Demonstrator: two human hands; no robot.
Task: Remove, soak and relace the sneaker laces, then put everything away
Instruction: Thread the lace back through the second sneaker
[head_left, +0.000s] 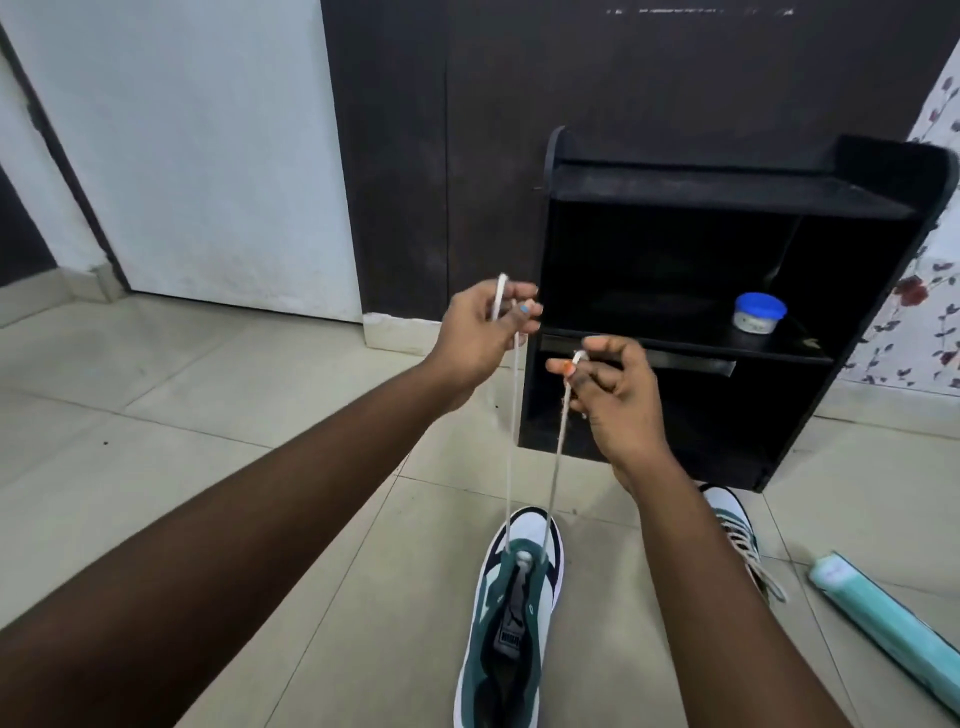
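A green and white sneaker (511, 618) lies on the floor tiles, toe pointing away from me. A white lace (558, 467) runs through its lowest eyelets, and both ends rise taut to my hands. My left hand (483, 338) pinches one lace end, which sticks up above the fingers. My right hand (613, 389) pinches the other end, slightly lower and to the right. A second sneaker (740, 535), laced, lies partly hidden behind my right forearm.
A low black shelf unit (727, 291) stands just beyond my hands, with a small blue-lidded tub (759, 313) on its middle shelf. A teal box (893, 629) lies on the floor at right. A white door and dark wardrobe stand behind.
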